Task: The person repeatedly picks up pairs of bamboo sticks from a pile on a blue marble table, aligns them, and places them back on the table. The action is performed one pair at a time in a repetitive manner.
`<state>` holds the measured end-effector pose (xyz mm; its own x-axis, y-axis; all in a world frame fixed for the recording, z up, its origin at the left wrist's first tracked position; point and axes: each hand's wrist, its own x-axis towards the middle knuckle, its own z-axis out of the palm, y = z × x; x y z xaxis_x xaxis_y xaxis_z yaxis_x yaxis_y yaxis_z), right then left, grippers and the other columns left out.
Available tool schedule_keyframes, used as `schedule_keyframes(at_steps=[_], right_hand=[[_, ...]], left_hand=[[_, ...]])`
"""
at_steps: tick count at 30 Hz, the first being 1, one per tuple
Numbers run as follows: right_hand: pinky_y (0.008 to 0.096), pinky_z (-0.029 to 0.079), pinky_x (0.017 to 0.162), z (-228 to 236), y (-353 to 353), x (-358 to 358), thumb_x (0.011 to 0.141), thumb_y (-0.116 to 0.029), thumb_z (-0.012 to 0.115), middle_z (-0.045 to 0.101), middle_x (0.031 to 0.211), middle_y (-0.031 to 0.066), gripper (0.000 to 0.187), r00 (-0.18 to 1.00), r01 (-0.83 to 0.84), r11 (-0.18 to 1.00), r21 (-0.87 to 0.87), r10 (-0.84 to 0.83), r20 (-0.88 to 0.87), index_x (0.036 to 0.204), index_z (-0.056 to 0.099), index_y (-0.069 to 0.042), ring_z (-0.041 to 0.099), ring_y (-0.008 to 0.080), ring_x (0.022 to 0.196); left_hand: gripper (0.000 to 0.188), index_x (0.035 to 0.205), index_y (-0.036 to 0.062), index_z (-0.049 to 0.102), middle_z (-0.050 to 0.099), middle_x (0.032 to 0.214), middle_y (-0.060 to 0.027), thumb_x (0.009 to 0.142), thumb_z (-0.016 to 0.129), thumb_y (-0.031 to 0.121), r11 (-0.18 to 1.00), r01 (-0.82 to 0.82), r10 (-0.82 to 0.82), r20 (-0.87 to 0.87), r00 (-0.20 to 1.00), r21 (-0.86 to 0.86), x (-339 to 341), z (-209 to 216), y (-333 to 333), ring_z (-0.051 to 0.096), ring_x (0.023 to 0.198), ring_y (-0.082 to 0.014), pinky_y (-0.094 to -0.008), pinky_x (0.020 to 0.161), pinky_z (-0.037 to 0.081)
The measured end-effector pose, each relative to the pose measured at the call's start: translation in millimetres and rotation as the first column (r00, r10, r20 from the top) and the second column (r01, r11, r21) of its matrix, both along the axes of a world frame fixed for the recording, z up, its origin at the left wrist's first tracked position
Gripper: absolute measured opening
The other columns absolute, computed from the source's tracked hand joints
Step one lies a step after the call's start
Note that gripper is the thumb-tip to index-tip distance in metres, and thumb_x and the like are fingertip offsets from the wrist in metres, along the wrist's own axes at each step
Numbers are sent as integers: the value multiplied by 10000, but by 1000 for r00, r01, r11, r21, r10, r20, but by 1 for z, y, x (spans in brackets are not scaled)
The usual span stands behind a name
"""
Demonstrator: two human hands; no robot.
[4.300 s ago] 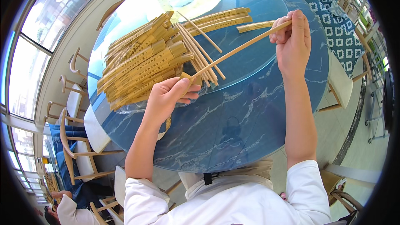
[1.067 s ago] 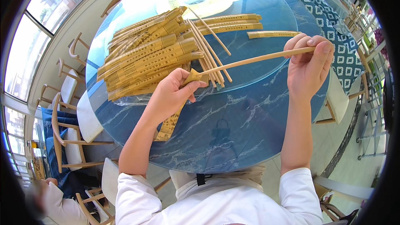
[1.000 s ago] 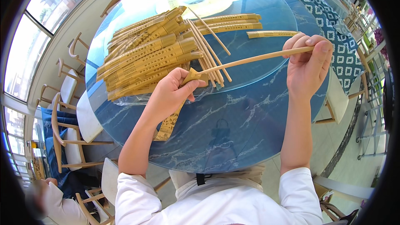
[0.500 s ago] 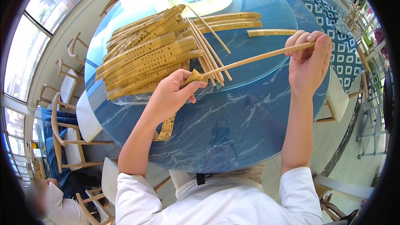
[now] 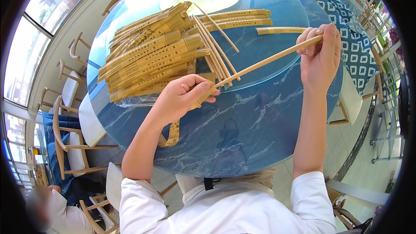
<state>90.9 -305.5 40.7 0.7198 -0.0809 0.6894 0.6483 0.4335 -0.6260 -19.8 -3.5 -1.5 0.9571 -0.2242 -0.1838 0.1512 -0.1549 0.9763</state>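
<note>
My right hand (image 5: 320,58) is closed on the upper end of a light wooden chopstick (image 5: 268,62), which slants down to the left. Whether it is one stick or two lying together, I cannot tell. My left hand (image 5: 184,97) pinches a tan printed paper sleeve (image 5: 202,99) between thumb and fingers, right at the chopstick's lower end. The fingers hide how far the tip sits in the paper. Bare chopsticks (image 5: 215,54) lie loosely bunched just beyond my left hand. Left of them is a big pile of tan paper-sleeved chopsticks (image 5: 147,60).
Several sleeved chopsticks (image 5: 242,19) lie farther back, and a single one (image 5: 279,30) near my right hand. A curled paper strip (image 5: 170,136) rests below my left wrist. The round blue marble table (image 5: 260,134) carries a glass turntable (image 5: 281,67). Chairs (image 5: 71,147) stand left; another person (image 5: 60,210) sits lower left.
My right hand has shifted slightly left and up with the chopstick. In my left hand, the paper sleeve has turned, now sticking out below the thumb.
</note>
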Motion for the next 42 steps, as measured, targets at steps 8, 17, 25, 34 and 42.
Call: schedule_keyframes(at_steps=[8,17,25,34,42], right_hand=[[245,407,510,-8,5,7,1040,-332,706,515,575,-10,328,923,182,982,-53,-190,-336,838,596,-98,467,64,519],[246,414,507,-15,-1,20,1040,-344,700,504,578,-12,342,888,206,977,-59,-212,-409,832,596,-94,485,71,526],[241,421,514,-14,2,15,1048,-349,689,503,588,-17,331,907,151,987,-59,-162,-390,855,603,-94,489,69,537],[238,425,518,-17,2,19,1073,-374,641,533,600,-10,345,898,87,985,-150,-143,-417,866,598,-102,517,71,554],[229,400,491,-17,-2,19,1057,-361,669,516,572,-23,334,893,128,974,-189,-196,-405,847,599,-111,500,63,522]], left_hand=[[299,1194,8,663,774,1128,-103,1105,585,282,997,52,-57,-87,995,-60,-4,8,-2,755,1022,-173,-281,825,581],[279,1233,-14,651,763,1160,-188,1089,612,223,976,85,-91,-23,996,-201,-7,10,0,768,1019,-223,-323,861,621],[278,1276,-45,644,765,1156,-196,1046,666,110,965,144,-149,-5,989,-219,-7,6,2,770,1030,-246,-344,924,621],[283,1287,-33,663,767,1140,-194,1047,667,115,958,197,-214,-64,975,-207,-8,6,1,771,1034,-246,-342,897,626],[297,1313,-19,661,767,1150,-190,1080,616,159,963,214,-222,-31,975,-164,-7,9,2,774,1028,-249,-341,863,631]])
